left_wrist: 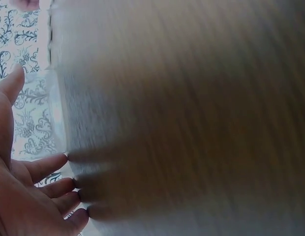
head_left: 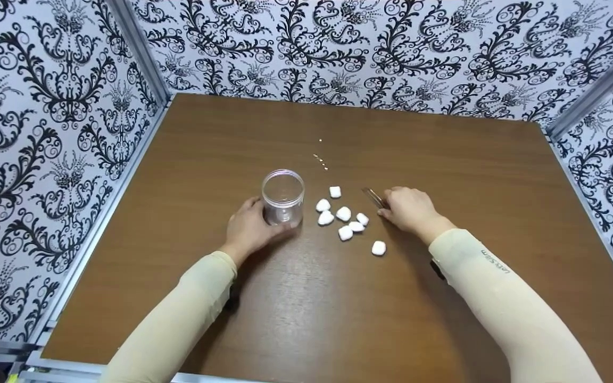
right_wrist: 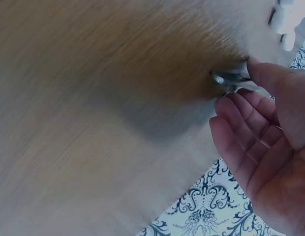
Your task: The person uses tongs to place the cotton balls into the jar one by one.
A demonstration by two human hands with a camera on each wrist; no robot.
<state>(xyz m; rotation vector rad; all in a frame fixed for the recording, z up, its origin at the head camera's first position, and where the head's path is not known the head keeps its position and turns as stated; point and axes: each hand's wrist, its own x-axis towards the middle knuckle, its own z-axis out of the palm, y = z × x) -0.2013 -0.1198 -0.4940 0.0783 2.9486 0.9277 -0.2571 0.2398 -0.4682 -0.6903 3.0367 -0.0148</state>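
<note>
A clear round jar (head_left: 283, 205) stands upright on the wooden table, its mouth uncovered. My left hand (head_left: 253, 226) holds it low on its left side, with the thumb in front. In the left wrist view, the fingertips of the left hand (left_wrist: 39, 182) reach down to the tabletop. To the jar's right lie several white cotton balls (head_left: 343, 214) in a loose group. Beyond them my right hand (head_left: 410, 208) pinches metal tweezers (head_left: 374, 198) between thumb and fingers, the tips pointing away to the back left. In the right wrist view, the tweezers' rounded end (right_wrist: 220, 78) shows near the table.
One cotton ball (head_left: 379, 248) sits apart, nearer the front. Tiny pale specks (head_left: 321, 159) mark the table (head_left: 221, 138) behind the jar. Patterned walls (head_left: 328, 48) border the back and sides, with metal frame posts (head_left: 139, 48) at the corners.
</note>
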